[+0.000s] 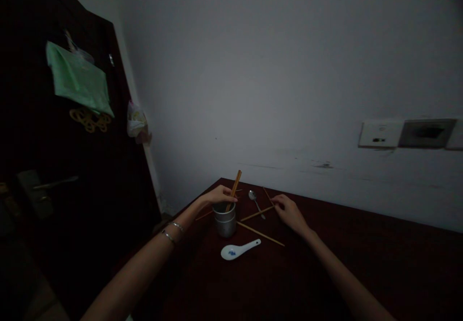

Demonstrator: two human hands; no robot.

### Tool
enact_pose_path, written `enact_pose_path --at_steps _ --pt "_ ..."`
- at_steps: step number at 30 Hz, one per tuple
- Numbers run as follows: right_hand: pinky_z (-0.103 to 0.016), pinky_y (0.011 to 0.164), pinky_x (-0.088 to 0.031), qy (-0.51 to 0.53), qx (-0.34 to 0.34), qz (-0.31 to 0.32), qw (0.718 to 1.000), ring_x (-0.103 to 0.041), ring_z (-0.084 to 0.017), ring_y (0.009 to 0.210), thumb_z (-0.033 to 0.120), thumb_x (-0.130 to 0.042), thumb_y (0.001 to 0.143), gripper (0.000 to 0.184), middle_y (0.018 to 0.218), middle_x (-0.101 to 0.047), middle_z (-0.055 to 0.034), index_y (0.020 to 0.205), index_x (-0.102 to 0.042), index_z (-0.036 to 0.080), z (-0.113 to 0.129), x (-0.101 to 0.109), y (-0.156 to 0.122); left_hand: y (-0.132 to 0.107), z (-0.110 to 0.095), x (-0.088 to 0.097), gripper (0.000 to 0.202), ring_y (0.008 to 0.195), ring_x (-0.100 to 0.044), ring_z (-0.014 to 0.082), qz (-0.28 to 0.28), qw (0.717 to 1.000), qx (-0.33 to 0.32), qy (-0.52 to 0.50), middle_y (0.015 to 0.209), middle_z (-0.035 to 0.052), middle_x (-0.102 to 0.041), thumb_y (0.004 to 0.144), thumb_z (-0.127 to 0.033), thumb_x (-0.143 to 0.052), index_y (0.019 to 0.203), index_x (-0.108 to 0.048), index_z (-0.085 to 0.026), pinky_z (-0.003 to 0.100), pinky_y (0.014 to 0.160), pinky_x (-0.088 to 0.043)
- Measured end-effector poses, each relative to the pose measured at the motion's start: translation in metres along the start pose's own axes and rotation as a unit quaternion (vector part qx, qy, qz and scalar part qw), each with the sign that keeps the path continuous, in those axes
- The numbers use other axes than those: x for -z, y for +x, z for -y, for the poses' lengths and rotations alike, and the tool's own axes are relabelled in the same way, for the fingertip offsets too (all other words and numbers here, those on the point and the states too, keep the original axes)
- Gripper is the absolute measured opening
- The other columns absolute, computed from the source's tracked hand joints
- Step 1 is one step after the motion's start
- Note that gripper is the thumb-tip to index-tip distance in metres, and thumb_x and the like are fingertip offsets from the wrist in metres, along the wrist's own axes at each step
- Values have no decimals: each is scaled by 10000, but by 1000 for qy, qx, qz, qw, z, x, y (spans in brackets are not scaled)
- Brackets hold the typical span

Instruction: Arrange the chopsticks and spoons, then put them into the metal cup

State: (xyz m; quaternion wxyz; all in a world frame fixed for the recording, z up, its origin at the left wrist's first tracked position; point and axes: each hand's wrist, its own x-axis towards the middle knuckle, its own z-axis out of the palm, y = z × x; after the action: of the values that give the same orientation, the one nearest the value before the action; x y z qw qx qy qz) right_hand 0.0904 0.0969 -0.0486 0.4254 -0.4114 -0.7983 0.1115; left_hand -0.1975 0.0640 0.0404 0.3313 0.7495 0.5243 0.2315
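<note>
My left hand [219, 194], with bracelets on its wrist, is closed round upright chopsticks [236, 184] at the mouth of a grey metal cup [225, 226]. Their lower ends go down inside the cup. Over on the right, my right hand [289, 212] has its fingertips closed at the end of a chopstick [266, 195] on the table; another chopstick [255, 214] meets the same fingertips. Between the hands lies a metal spoon [252, 195]. Nearer to me are a loose chopstick [263, 234] and a white soup spoon [230, 252] with a blue mark.
The dark red table [347, 244] meets a pale wall [253, 80]. At the left stands a dark door [119, 176] with a lever handle [54, 182] and a hanging green cloth [79, 77]. Wall sockets [381, 134] are at the right.
</note>
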Motion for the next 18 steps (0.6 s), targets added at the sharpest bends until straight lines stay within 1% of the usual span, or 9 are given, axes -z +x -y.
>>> enact_pose_path --at_steps 4,7,10,13,15,18 --pt "-296 804 -424 2 8 0 1000 -564 -163 867 175 -411 745 274 971 -596 -56 906 -631 190 6 0 3 2 3 -1 358 638 -542 119 -5 999 10 -35 722 44 -640 625 -413 -648 816 -672 -112 229 614 -399" --pt "-301 807 -426 5 11 -4 1000 -571 -166 876 173 -413 741 273 962 -615 -56 892 -639 185 7 4 6 1 3 -1 350 581 -522 104 -8 999 15 -37 671 38 -628 618 -414 -650 776 -674 -103 219 565 -384" --pt "-307 798 -438 22 9 -14 1000 -583 -170 873 187 -420 745 293 957 -635 -62 946 -632 174 11 10 10 0 -1 0 352 541 -512 101 -24 999 22 -33 635 40 -621 631 -423 -636 749 -672 -94 215 521 -367" --pt "-322 809 -439 43 7 -33 998 -594 -176 868 217 -431 758 313 944 -652 -73 1002 -619 164 23 21 15 -3 -10 2 326 543 -524 105 -44 998 9 -41 636 51 -631 651 -399 -625 717 -671 -83 215 522 -374" --pt "-331 815 -438 55 13 -46 997 -598 -180 866 235 -441 762 313 933 -658 -77 1007 -621 160 34 30 18 -5 -20 3 304 549 -532 105 -69 996 -1 -55 637 55 -639 671 -376 -615 706 -671 -80 214 530 -382" --pt "-333 801 -445 70 23 -69 995 -601 -178 850 235 -443 763 308 920 -662 -74 1002 -625 168 54 41 21 -9 -38 7 277 564 -549 108 -136 986 0 -92 653 61 -652 686 -345 -613 726 -674 -78 213 538 -393"
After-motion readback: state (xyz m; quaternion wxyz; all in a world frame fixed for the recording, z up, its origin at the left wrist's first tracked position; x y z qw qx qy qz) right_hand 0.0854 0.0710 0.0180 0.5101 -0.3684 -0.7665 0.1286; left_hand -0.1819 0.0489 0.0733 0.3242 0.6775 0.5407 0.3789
